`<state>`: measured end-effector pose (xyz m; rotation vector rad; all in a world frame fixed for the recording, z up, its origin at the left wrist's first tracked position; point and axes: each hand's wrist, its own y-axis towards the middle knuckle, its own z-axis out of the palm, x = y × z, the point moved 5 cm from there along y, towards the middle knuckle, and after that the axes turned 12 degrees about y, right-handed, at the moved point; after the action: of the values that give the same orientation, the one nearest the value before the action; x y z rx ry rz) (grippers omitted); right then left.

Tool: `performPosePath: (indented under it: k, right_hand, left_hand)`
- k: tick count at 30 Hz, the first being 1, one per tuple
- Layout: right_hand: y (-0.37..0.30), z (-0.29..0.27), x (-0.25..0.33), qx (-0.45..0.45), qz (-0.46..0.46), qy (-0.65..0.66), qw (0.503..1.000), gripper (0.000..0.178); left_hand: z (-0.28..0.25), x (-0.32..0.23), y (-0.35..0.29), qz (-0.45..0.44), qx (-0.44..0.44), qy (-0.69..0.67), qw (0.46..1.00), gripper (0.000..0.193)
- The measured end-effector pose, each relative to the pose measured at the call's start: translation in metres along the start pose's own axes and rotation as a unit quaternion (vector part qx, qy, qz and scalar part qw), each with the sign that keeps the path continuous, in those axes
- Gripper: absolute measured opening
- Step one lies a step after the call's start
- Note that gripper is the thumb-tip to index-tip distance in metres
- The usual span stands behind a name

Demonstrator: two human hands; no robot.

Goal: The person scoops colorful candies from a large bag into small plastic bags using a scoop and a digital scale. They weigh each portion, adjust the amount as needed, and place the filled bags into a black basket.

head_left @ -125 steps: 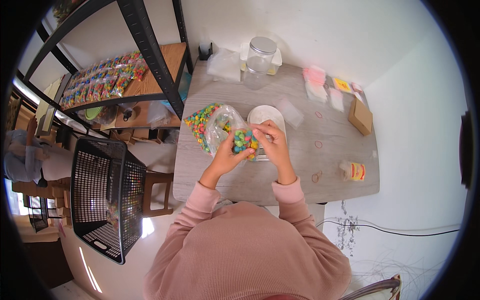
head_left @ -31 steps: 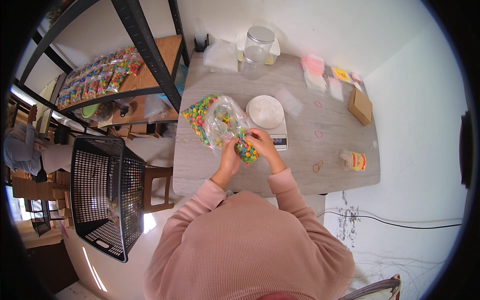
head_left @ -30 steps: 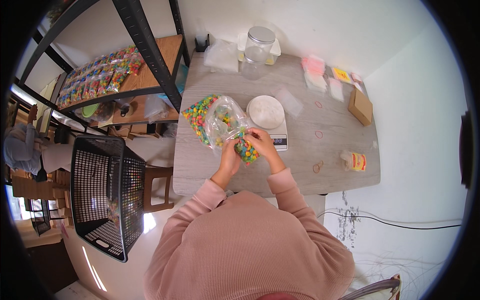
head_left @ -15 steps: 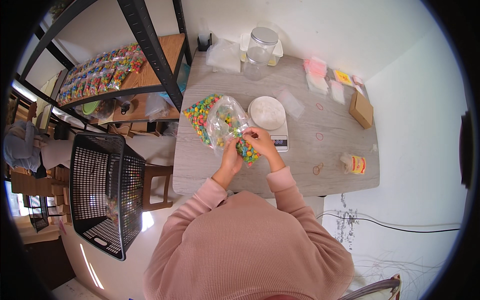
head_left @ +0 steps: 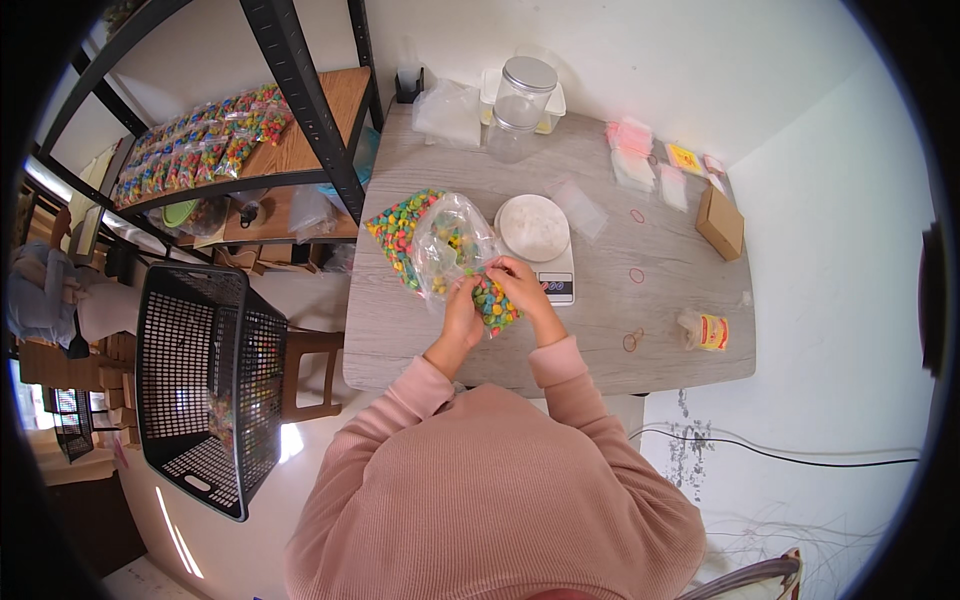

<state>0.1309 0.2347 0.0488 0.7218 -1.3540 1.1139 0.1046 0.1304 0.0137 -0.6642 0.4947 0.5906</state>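
Note:
A small clear plastic bag [head_left: 495, 306] of colourful pieces sits between my hands. My left hand [head_left: 462, 314] is closed at the bag's left side, near its gathered top. My right hand [head_left: 519, 285] pinches the top edge from the right. The exact fingertip hold is partly hidden. Just beyond my hands, a larger clear bag [head_left: 403, 228] of the same red, yellow, green and blue pieces lies with its wide mouth facing me. To the right of it stands a white kitchen scale [head_left: 556, 287] with a round, whitish pan [head_left: 534, 228] on top.
Clear jars [head_left: 523, 95], plastic sleeves [head_left: 447, 112], a cardboard box [head_left: 720, 222], rubber bands [head_left: 637, 275] and a labelled plastic pack [head_left: 712, 331] lie around the table [head_left: 600, 370]. A black basket [head_left: 190, 380] stands left, below a shelf [head_left: 340, 110] of filled bags. Another person [head_left: 45, 290] is far left.
Both hands stay at the small bag's top, with only slight finger movement. The whole view has shifted a little.

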Motion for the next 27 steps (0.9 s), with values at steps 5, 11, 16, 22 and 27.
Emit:
performPosePath:
  k: [5,11,16,22,27]
  right_hand:
    - [-0.005,0.001,0.006,-0.004,-0.02,-0.066,0.998,0.019]
    - [-0.008,0.002,0.016,-0.012,-0.021,-0.063,0.998,0.019]
    - [-0.003,0.0,0.004,-0.036,0.025,0.024,0.999,0.018]
    - [0.001,-0.001,0.002,-0.073,0.043,0.016,0.996,0.022]
    - [-0.003,-0.001,0.012,-0.053,0.063,-0.042,0.996,0.025]
  left_hand:
    - [-0.001,0.001,0.001,0.005,-0.003,0.014,1.0,0.016]
    - [0.006,0.0,-0.005,0.019,-0.051,0.015,0.998,0.018]
    - [0.005,0.0,-0.004,-0.023,-0.034,-0.044,0.998,0.019]
    - [0.005,0.0,-0.005,0.019,-0.058,0.005,0.998,0.017]
    - [0.007,-0.003,-0.006,0.023,-0.054,0.009,0.998,0.014]
